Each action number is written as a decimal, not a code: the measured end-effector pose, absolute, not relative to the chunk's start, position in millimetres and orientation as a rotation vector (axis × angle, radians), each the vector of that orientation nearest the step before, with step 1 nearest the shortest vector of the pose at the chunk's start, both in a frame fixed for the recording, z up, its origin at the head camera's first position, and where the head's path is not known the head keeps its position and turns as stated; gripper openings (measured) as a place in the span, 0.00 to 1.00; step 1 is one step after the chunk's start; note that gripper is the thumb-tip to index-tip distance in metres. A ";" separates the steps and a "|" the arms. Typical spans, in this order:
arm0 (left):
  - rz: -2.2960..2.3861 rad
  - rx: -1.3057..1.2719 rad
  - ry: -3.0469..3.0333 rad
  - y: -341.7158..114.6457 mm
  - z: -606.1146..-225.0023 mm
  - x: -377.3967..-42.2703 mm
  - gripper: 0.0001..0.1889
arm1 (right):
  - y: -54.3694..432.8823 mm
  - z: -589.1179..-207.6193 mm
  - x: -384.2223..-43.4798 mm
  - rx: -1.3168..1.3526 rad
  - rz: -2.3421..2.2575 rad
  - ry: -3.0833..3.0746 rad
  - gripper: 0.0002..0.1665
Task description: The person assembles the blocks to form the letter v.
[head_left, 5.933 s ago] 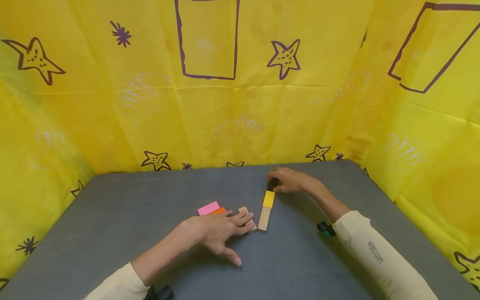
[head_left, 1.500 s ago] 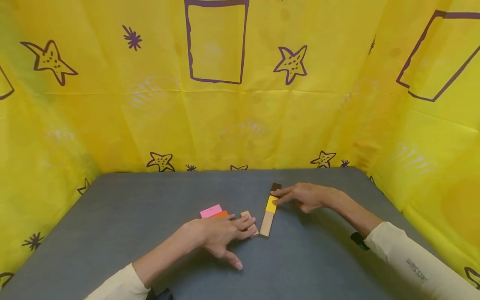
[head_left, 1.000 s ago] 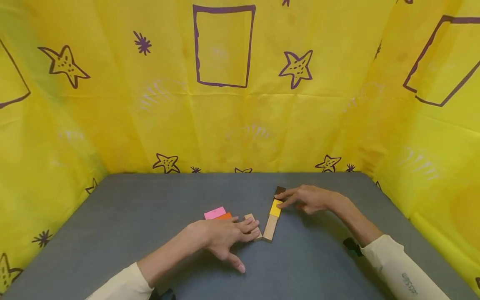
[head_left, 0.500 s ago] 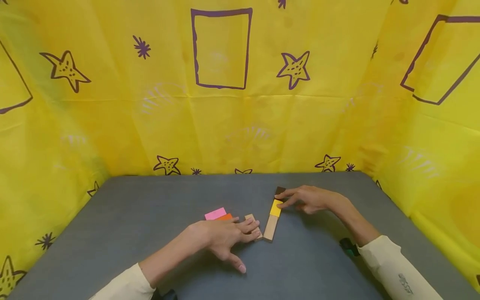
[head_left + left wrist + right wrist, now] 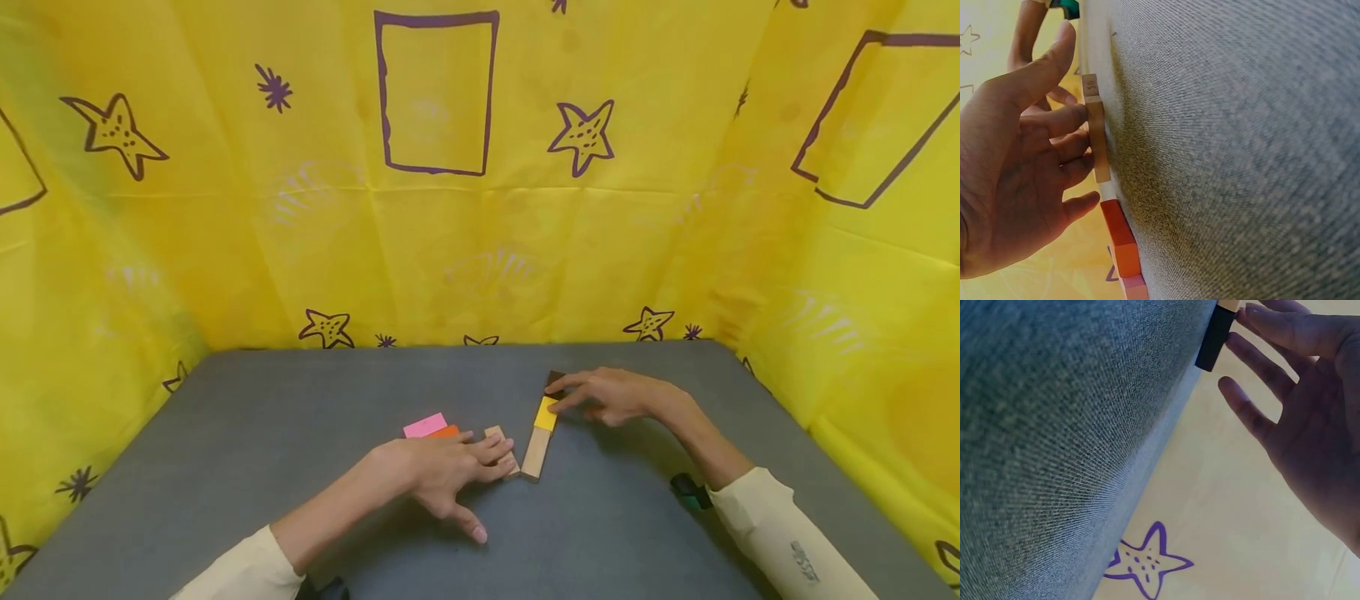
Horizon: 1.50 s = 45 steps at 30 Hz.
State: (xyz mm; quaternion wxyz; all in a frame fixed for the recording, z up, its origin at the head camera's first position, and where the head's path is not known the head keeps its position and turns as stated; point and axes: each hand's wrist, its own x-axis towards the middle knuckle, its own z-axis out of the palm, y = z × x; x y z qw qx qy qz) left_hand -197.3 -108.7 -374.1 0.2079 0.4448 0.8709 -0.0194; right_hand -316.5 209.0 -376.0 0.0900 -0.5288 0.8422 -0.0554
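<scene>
My left hand (image 5: 442,471) spreads its fingers over a plain wooden block (image 5: 493,432), fingertips resting on it; the thumb points away. Beside that hand lie a pink block (image 5: 424,425) and an orange block (image 5: 447,432), the orange one partly covered by the hand. To the right a slanting row runs away from me: a second plain wooden block (image 5: 536,454), a yellow block (image 5: 546,414) and a black block (image 5: 556,377), end to end. Fingertips of my right hand (image 5: 615,396) touch the yellow and black blocks. The right wrist view shows the black block (image 5: 1215,340) beside extended fingers.
All the blocks lie flat on a grey cloth-covered table (image 5: 300,400). Yellow fabric (image 5: 480,250) with starfish drawings hangs behind the table and along both sides. Dark wrist straps (image 5: 688,490) show under the sleeves.
Since the oldest frame, my right hand has let go of the black block and drawn back toward me, fingertips now on the black and yellow blocks. My left hand has stayed in place.
</scene>
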 end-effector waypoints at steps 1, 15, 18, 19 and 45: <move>-0.047 1.230 2.421 -109.0 -374.3 -197.6 0.51 | 208.6 -375.6 -316.4 -1.580 -0.166 2.501 0.36; -0.054 1.272 2.433 -111.3 -376.0 -198.3 0.51 | 205.4 -372.0 -315.2 -1.574 -0.117 2.539 0.33; -0.057 1.282 2.434 -109.6 -376.8 -198.0 0.51 | 207.0 -373.5 -312.9 -1.517 -0.104 2.531 0.33; -0.059 1.282 2.435 -109.4 -376.6 -197.7 0.51 | 207.1 -373.7 -312.4 -1.514 -0.107 2.532 0.33; -0.040 1.268 2.419 -113.6 -375.7 -200.5 0.51 | 192.4 -364.1 -316.5 -1.436 -0.085 2.511 0.31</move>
